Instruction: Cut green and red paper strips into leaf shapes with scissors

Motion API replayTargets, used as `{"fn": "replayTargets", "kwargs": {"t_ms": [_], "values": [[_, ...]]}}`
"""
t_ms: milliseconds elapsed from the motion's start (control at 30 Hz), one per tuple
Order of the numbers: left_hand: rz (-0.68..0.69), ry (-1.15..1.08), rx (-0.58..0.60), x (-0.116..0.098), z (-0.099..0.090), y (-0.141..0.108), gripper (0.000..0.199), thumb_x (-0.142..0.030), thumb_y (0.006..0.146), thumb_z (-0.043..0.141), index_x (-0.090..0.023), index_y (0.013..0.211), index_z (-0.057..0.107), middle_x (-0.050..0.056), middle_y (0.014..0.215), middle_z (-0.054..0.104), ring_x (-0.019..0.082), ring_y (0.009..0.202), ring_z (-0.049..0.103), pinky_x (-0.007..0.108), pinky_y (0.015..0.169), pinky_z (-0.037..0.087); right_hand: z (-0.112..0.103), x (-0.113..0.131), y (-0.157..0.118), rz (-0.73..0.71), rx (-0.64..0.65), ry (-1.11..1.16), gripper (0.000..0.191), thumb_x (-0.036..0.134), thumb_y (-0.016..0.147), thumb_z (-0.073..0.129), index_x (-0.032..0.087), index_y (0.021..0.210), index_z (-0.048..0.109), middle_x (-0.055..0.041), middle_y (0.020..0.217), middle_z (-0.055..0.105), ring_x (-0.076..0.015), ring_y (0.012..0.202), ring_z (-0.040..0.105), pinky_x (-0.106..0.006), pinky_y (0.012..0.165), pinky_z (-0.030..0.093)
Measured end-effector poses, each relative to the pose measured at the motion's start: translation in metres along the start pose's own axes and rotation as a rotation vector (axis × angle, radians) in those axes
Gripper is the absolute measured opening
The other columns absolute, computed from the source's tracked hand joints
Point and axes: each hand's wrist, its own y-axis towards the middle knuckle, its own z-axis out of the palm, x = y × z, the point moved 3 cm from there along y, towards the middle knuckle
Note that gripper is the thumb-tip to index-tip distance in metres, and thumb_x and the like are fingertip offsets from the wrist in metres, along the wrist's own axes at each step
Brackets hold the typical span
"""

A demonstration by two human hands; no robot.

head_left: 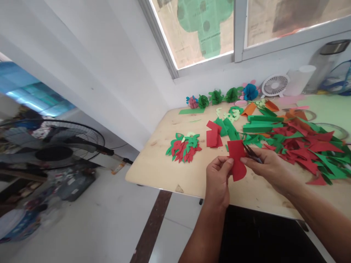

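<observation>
Near the table's front edge, my left hand [219, 174] pinches a piece of red paper [236, 150] by its left side; the paper's lower edge is rounded. Dark-bladed scissors [252, 153] sit in my right hand [265, 164], their tips at the upper right edge of the paper. My right thumb reaches the paper's right side. Beyond the left hand lie folded red paper pieces [213, 135] and green strips [228, 128]. To the left is a pile of cut red and green shapes [184, 147].
Red and green scraps [312, 142] cover the table's right side. Paper honeycomb figures [216, 97] line the wall beside a small white fan [275, 85]. A large black fan [57, 151] stands on the floor left of the wooden table [153, 166].
</observation>
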Motion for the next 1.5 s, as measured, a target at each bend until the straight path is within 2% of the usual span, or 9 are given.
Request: {"fn": "replayTargets", "kwargs": {"t_ms": [200, 367, 500, 667, 867, 1033, 1233, 1400, 1500], "values": [[-0.119, -0.013, 0.051, 0.007, -0.006, -0.005, 0.021, -0.025, 0.059, 0.077, -0.014, 0.065, 0.060, 0.000, 0.061, 0.059, 0.009, 0.055, 0.052, 0.023, 0.057, 0.041, 0.001, 0.006, -0.006, 0.041, -0.024, 0.046, 0.024, 0.042, 0.069, 0.065, 0.020, 0.063, 0.059, 0.0037, 0.052, 0.037, -0.0098, 0.047, 0.030, -0.023, 0.040, 0.024], [-0.176, -0.129, -0.001, 0.013, -0.009, -0.010, 0.022, -0.024, 0.058, 0.077, -0.014, 0.065, 0.059, 0.003, 0.067, 0.064, 0.010, 0.056, 0.055, 0.023, 0.055, 0.042, -0.002, -0.003, -0.009, 0.074, -0.097, 0.182, 0.027, 0.044, 0.077, 0.061, 0.021, 0.091, 0.062, 0.0052, 0.055, 0.035, -0.0096, 0.045, 0.028, -0.024, 0.039, 0.022], [-0.152, -0.250, -0.076, 0.011, -0.008, -0.017, 0.020, -0.018, 0.059, 0.076, -0.016, 0.068, 0.058, 0.003, 0.073, 0.067, 0.012, 0.065, 0.060, 0.024, 0.061, 0.045, -0.005, -0.016, -0.019, 0.069, -0.140, 0.258, 0.024, 0.041, 0.081, 0.059, 0.022, 0.096, 0.060, 0.0072, 0.054, 0.031, -0.0085, 0.043, 0.026, -0.023, 0.039, 0.021], [-0.183, -0.304, -0.015, 0.015, -0.002, -0.027, 0.015, -0.017, 0.064, 0.073, -0.016, 0.069, 0.059, 0.004, 0.078, 0.067, 0.013, 0.072, 0.062, 0.025, 0.070, 0.047, -0.001, -0.017, -0.035, 0.067, -0.091, 0.157, 0.027, 0.041, 0.078, 0.063, 0.022, 0.098, 0.062, 0.0037, 0.059, 0.042, -0.0105, 0.049, 0.035, -0.023, 0.043, 0.028], [-0.224, -0.267, 0.050, 0.023, -0.001, -0.035, 0.017, -0.020, 0.066, 0.072, -0.015, 0.078, 0.061, 0.007, 0.086, 0.069, 0.013, 0.074, 0.062, 0.024, 0.071, 0.045, -0.001, -0.007, -0.036, -0.048, -0.050, 0.005, 0.020, 0.041, 0.077, 0.061, 0.021, 0.076, 0.064, -0.0023, 0.066, 0.056, -0.0159, 0.061, 0.049, -0.026, 0.054, 0.041], [-0.049, -0.153, -0.006, 0.014, -0.004, -0.036, 0.036, -0.016, 0.064, 0.074, -0.017, 0.097, 0.061, 0.003, 0.077, 0.069, 0.013, 0.072, 0.062, 0.026, 0.073, 0.045, -0.003, 0.001, -0.034, -0.080, 0.023, -0.201, 0.023, 0.037, 0.081, 0.056, 0.020, 0.066, 0.059, -0.0007, 0.060, 0.053, -0.0139, 0.056, 0.045, -0.024, 0.049, 0.037], [-0.091, -0.079, 0.040, 0.012, -0.005, -0.035, 0.022, -0.020, 0.064, 0.074, -0.013, 0.083, 0.067, 0.005, 0.080, 0.069, 0.012, 0.068, 0.060, 0.024, 0.066, 0.045, -0.001, 0.005, -0.029, -0.085, 0.049, -0.315, 0.025, 0.034, 0.085, 0.051, 0.020, 0.065, 0.056, 0.0007, 0.059, 0.053, -0.0131, 0.055, 0.046, -0.024, 0.049, 0.036], [-0.080, -0.120, -0.014, 0.013, -0.009, -0.032, 0.013, -0.021, 0.069, 0.071, -0.014, 0.076, 0.064, 0.005, 0.079, 0.068, 0.011, 0.066, 0.060, 0.024, 0.064, 0.045, -0.001, -0.005, -0.038, -0.099, -0.150, -0.168, 0.020, 0.036, 0.084, 0.056, 0.023, 0.099, 0.056, 0.0023, 0.064, 0.052, -0.0133, 0.055, 0.044, -0.025, 0.051, 0.036], [-0.080, -0.166, -0.034, 0.013, -0.009, -0.031, 0.012, -0.019, 0.069, 0.071, -0.014, 0.071, 0.061, 0.004, 0.075, 0.067, 0.010, 0.064, 0.059, 0.023, 0.064, 0.044, 0.003, -0.020, -0.052, -0.108, -0.074, 0.129, 0.025, 0.042, 0.090, 0.047, 0.025, 0.106, 0.054, 0.0031, 0.061, 0.044, -0.0126, 0.050, 0.040, -0.024, 0.044, 0.032]]}}
